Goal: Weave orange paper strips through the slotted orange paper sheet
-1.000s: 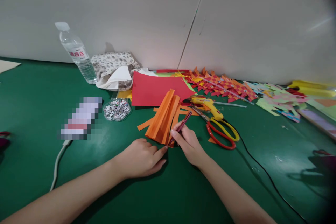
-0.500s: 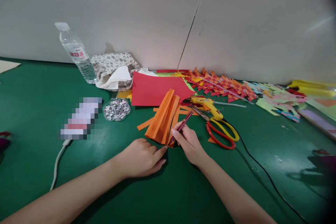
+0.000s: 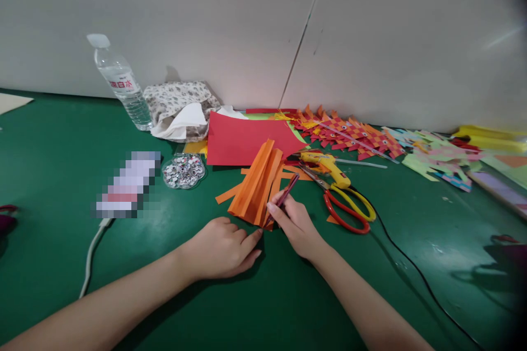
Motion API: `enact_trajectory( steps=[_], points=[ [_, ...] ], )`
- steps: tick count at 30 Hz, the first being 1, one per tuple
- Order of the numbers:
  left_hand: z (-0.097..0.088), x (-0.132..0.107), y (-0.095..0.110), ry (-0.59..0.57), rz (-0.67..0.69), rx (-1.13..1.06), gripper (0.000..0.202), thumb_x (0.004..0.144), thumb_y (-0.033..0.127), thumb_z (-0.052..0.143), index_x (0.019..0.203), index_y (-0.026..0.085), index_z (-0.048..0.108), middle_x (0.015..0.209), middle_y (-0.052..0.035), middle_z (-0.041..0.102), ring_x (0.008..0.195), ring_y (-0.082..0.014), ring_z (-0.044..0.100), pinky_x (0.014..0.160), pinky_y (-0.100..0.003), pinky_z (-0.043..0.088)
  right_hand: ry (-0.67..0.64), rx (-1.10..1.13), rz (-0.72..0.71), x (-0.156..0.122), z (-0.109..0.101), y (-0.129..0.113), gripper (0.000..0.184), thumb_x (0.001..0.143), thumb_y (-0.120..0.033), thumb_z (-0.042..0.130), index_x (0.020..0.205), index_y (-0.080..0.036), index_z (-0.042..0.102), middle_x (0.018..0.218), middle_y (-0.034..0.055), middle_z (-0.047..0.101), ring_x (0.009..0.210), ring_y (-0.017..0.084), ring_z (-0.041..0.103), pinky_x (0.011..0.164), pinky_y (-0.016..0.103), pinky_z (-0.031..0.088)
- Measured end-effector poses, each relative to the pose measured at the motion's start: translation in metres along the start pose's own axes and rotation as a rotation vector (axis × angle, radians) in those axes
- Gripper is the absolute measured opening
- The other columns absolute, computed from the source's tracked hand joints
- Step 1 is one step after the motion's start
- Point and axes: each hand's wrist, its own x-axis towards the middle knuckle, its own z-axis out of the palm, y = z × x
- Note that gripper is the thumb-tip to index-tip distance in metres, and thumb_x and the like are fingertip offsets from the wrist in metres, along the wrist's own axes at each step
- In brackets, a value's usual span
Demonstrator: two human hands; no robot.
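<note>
My right hand (image 3: pixel 297 225) is closed around a dark red pen (image 3: pixel 288 189), its lower end at the near edge of the pleated orange paper (image 3: pixel 253 192). The paper lies on the table, cut into long strips that run away from me. From the left, my left hand (image 3: pixel 224 247) rests by the same edge. Its index fingertip touches the paper's near end, and the thumb stays apart below it; the other fingers are curled. Loose orange strips (image 3: pixel 226 196) lie under and beside the paper. Scissors (image 3: pixel 346 213) with red and yellow handles lie right of my right hand.
Behind the orange paper are red paper (image 3: pixel 242 140), a yellow glue gun (image 3: pixel 325 165) with a black cord, and woven paper fish (image 3: pixel 349 134). On the left stand a water bottle (image 3: pixel 123 85), a tissue pouch (image 3: pixel 177 96), googly eyes (image 3: pixel 184 171) and a blurred phone (image 3: pixel 127 184) with a cable.
The pen and my right hand's fingertips have shifted very slightly left. My left hand and the orange paper look nearly unmoved.
</note>
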Motion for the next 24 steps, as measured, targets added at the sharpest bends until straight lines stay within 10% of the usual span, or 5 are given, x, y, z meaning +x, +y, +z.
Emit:
enact_trajectory(
  steps=[24],
  points=[
    [-0.0022,0.001,0.0028,0.013,0.031,0.096,0.03,0.091,0.03,0.042,0.104,0.01,0.061,0.053,-0.0008,0.058,0.045,-0.0168,0.056,0.045,-0.027,0.038,0.007,-0.022,0.014,0.0012,-0.0007,-0.0002,0.018,0.095,-0.034,0.041,0.084,-0.021,0.045,0.072,0.0,0.053,0.066,0.015,0.053,0.062,0.026,0.042]
  ],
)
